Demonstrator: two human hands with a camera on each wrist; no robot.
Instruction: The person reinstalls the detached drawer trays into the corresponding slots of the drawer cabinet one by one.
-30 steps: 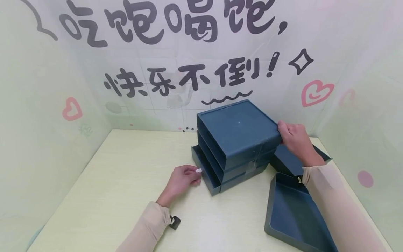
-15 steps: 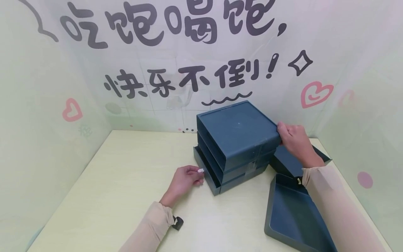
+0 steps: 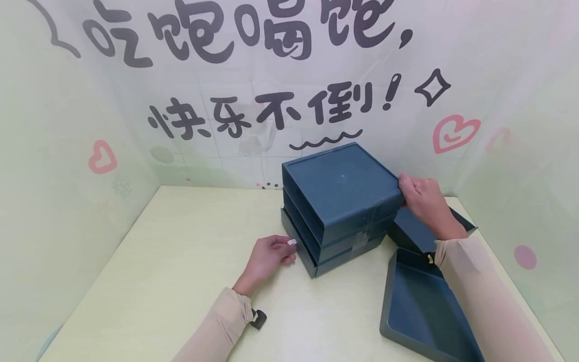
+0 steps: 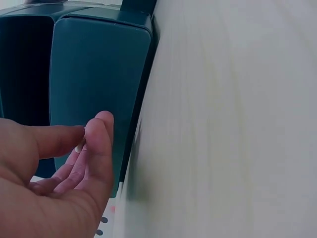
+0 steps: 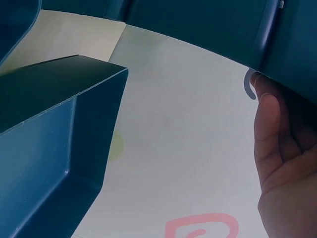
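A dark blue desktop drawer unit (image 3: 342,186) of stacked compartments stands at an angle on the table. Its two upper compartments are open at the front, while the lowest holds a drawer (image 4: 99,69) that sits almost flush. At that drawer's front, my left hand (image 3: 269,256) pinches a small white tab (image 3: 292,242) between thumb and index finger. The fingers mostly hide the tab in the left wrist view. My right hand (image 3: 425,206) grips the unit's top rear corner, thumb above; its other fingers are partly hidden behind the edge.
Two loose blue drawers lie on the right: a flat open one (image 3: 420,301) under my right forearm, and another (image 3: 409,229) behind it, against the unit. A printed wall sheet (image 3: 217,166) closes off the back. Pale table surface (image 3: 181,266) extends to the left.
My left hand has moved to the right with the lowest drawer, which has slid from partly out to nearly flush with the unit. The right hand has stayed on the corner.
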